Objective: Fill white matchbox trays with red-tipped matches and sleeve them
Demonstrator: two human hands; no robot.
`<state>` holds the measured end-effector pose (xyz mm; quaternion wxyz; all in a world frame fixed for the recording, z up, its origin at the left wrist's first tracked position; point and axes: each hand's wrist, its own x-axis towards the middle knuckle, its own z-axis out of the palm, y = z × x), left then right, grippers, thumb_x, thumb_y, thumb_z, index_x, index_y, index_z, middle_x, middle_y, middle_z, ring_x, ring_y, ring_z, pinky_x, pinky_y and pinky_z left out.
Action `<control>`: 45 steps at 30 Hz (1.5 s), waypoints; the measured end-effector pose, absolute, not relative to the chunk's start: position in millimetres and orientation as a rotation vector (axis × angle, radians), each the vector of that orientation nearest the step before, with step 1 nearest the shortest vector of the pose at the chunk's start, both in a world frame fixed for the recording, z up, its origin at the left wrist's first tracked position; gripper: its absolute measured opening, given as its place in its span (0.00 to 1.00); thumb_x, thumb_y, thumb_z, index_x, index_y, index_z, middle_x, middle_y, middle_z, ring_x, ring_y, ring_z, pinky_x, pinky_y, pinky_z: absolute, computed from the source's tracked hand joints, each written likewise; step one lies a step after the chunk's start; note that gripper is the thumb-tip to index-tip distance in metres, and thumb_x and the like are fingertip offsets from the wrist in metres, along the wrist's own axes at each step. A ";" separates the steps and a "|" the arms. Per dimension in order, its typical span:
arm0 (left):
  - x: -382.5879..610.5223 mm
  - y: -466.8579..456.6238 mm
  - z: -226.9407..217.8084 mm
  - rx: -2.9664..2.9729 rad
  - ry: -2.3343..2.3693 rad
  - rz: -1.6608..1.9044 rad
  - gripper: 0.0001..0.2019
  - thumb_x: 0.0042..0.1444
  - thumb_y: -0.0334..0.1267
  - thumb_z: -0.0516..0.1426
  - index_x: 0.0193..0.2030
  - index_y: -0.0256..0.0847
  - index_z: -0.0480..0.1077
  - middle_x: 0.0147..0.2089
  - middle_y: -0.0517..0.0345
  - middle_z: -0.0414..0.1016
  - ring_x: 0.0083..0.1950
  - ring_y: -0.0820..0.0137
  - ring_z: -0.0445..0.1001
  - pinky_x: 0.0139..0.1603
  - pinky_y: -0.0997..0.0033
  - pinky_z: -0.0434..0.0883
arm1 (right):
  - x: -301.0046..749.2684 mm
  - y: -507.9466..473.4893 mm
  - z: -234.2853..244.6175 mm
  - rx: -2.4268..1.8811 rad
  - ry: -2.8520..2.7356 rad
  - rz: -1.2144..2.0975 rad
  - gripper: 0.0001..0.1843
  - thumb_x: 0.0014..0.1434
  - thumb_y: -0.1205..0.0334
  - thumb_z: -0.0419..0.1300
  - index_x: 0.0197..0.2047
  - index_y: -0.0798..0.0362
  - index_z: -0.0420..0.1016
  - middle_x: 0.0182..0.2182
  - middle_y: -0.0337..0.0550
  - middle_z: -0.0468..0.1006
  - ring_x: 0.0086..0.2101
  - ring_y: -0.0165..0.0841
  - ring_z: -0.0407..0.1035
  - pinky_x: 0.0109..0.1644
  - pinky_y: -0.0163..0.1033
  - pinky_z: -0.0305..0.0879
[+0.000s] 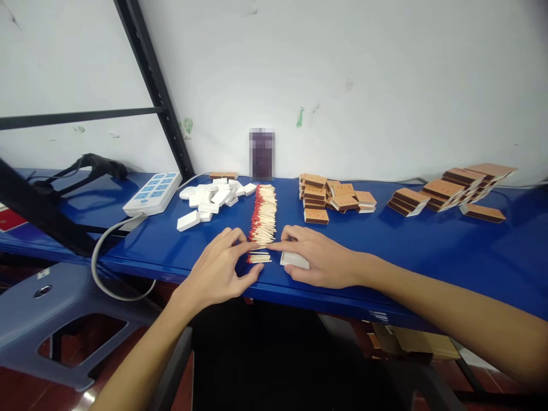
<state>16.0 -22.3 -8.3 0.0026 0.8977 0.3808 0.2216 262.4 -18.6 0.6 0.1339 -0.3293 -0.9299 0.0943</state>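
Note:
A long row of red-headed wooden matches [266, 212] lies on the blue table, heads to the left. Just in front of it, a few matches [259, 258] are separated from the rest. My left hand [222, 265] is at the left side of this small group, thumb and index finger apart, with the index fingertip touching the near end of the row. Under my right hand [321, 258] is a white matchbox tray [294, 261], held between thumb and curled fingers. The right index finger stretches left onto the matches at the gap.
White inner trays [212, 197] are piled at the left. Brown matchbox sleeves [314, 194] are stacked right of the matches, with more matchboxes [445, 191] farther right. A power strip [154, 193] lies near the black rack post [158, 68]. A blue-grey stool [64, 319] stands at lower left.

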 end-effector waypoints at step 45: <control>16.3 -23.5 -10.1 2.805 1.239 0.734 0.18 0.60 0.46 0.56 0.50 0.37 0.76 0.42 0.51 0.70 0.42 0.62 0.69 0.46 0.58 0.69 | 263.7 -18.7 -1.0 -0.981 -2.685 0.327 0.25 0.63 0.61 0.55 0.63 0.55 0.69 0.43 0.50 0.69 0.42 0.42 0.64 0.48 0.52 0.65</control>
